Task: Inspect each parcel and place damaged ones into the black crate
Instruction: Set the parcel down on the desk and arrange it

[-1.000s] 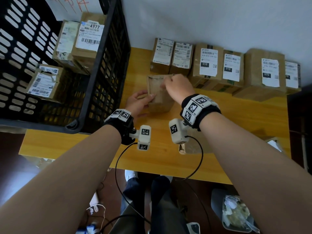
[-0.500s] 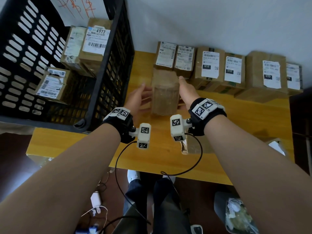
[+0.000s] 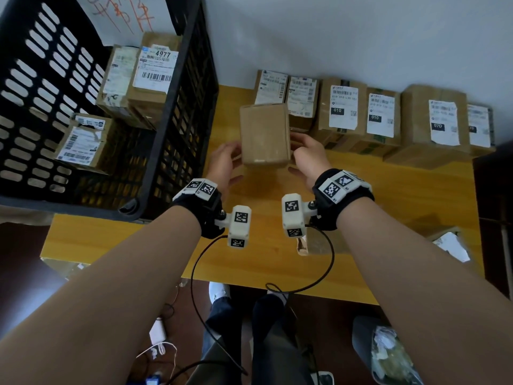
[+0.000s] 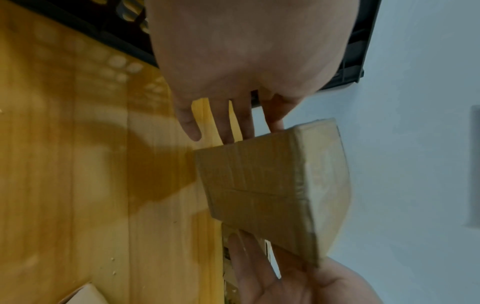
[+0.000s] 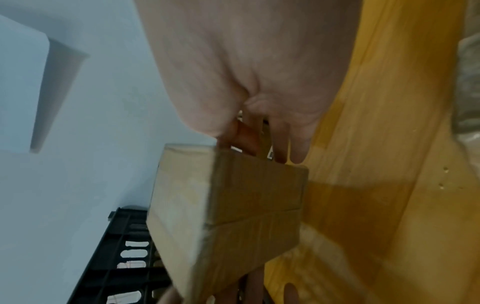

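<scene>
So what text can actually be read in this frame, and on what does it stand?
"4977": label of the tallest parcel in the black crate.
"010": black tag on two parcels in the table's row.
"070": tag on the larger parcel.
Red writing on the wall paper: illegible.
Remaining fine print: too blurred.
Held parcel: no text visible.

A small parcel-sorting or mailroom corner: a yellow wooden bench [image 3: 388,195] against a plain pale wall [image 3: 361,37] carries a row of labelled cardboard parcels [image 3: 344,112], a black slotted crate [image 3: 177,112] holds more, and cables [image 3: 194,287] trail across the dark floor [image 3: 27,273] below.
</scene>
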`<control>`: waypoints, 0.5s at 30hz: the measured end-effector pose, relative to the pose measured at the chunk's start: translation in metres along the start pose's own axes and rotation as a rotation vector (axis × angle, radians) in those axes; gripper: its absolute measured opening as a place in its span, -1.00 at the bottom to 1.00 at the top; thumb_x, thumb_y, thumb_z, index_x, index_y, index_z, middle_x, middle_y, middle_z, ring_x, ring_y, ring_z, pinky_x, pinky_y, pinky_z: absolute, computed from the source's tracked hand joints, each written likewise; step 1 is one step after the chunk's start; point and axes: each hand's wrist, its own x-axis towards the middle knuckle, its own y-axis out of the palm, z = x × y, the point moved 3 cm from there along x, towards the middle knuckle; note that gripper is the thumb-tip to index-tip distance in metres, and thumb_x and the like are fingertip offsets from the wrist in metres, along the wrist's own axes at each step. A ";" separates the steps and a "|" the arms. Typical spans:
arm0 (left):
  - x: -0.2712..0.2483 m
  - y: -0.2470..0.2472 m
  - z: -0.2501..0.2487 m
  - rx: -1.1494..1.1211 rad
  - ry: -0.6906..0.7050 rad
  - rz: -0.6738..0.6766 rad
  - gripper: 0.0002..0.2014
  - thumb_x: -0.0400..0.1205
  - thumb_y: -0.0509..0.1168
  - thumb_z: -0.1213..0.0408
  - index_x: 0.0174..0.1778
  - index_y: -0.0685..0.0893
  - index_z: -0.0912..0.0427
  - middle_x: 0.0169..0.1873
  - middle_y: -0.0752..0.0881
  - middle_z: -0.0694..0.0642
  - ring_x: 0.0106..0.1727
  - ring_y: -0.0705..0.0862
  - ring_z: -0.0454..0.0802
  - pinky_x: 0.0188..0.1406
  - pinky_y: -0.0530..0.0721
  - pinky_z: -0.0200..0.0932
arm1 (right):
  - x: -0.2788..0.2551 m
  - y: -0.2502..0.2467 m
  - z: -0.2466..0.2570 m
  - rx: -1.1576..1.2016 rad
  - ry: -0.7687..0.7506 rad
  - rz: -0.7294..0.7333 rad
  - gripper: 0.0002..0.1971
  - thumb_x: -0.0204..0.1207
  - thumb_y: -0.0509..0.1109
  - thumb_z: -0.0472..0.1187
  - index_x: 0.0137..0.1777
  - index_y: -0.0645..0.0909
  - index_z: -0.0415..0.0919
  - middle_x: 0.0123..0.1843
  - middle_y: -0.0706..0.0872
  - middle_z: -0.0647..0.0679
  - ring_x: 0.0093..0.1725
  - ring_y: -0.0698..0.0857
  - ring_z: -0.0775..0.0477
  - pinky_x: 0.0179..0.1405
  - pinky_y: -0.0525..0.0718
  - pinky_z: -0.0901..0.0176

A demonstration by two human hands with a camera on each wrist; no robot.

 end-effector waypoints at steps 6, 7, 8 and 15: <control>0.012 0.002 0.005 0.033 -0.003 -0.017 -0.57 0.67 0.48 0.01 0.35 0.58 0.13 0.14 0.72 0.03 0.16 0.72 -0.03 0.19 0.81 0.18 | -0.002 0.005 -0.004 -0.105 0.026 0.066 -0.50 0.74 0.09 -0.47 0.51 0.64 -0.07 0.32 0.76 -0.07 0.15 0.73 -0.12 -0.08 0.74 0.09; 0.014 0.003 0.007 0.046 0.006 -0.044 -0.63 0.67 0.51 0.14 0.30 0.57 0.15 0.08 0.69 0.03 0.12 0.70 -0.02 0.16 0.83 0.16 | -0.004 0.005 -0.004 -0.128 0.013 0.057 -0.51 0.75 0.11 -0.46 0.53 0.64 -0.10 0.36 0.75 -0.10 0.18 0.73 -0.12 -0.07 0.74 0.11; 0.017 0.004 0.008 0.051 0.010 -0.063 -0.67 0.66 0.52 0.22 0.25 0.57 0.16 0.04 0.67 0.02 0.11 0.69 0.00 0.13 0.83 0.15 | -0.004 0.004 -0.002 -0.150 -0.011 0.039 -0.53 0.75 0.14 -0.44 0.55 0.62 -0.12 0.43 0.72 -0.11 0.26 0.71 -0.13 0.02 0.75 0.09; 0.022 0.011 0.013 0.159 -0.044 0.017 -0.75 0.59 0.59 0.13 0.07 0.66 -0.05 0.18 0.79 0.07 0.23 0.78 0.07 0.09 0.82 0.14 | -0.011 0.005 0.024 -0.512 -0.340 0.043 -0.63 0.83 0.17 -0.05 0.42 0.73 -0.13 0.44 0.74 -0.02 0.07 0.69 0.10 0.04 0.68 0.20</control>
